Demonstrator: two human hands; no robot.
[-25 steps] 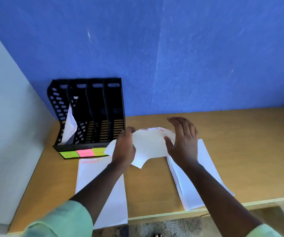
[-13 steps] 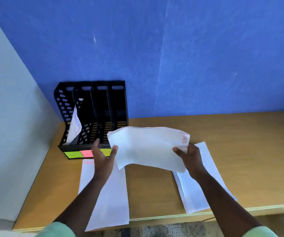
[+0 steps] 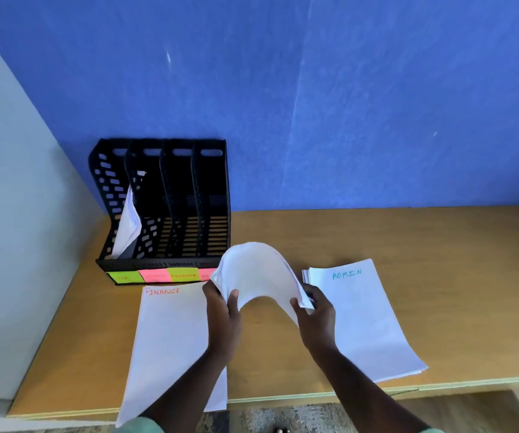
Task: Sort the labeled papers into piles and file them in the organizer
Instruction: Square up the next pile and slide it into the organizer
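"FINANCE" pile (image 3: 170, 339); "ADMIN" pile (image 3: 367, 323), seemingly.

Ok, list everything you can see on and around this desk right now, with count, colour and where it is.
organizer: one, black, four slots, back left of the desk against the wall.
filed papers: a few, white, leaning in the leftmost slot.
sticky labels: four, green and pink alternating, on the organizer's front edge.
FINANCE pile: one, white, red lettering, in front of the organizer.
ADMIN pile: one, white, blue lettering, to the right.
bent papers: one bundle, white, arched between both hands.
desk: one, tan wood.
wall: blue.
left hand: grips the bundle's left end.
right hand: grips its right end.
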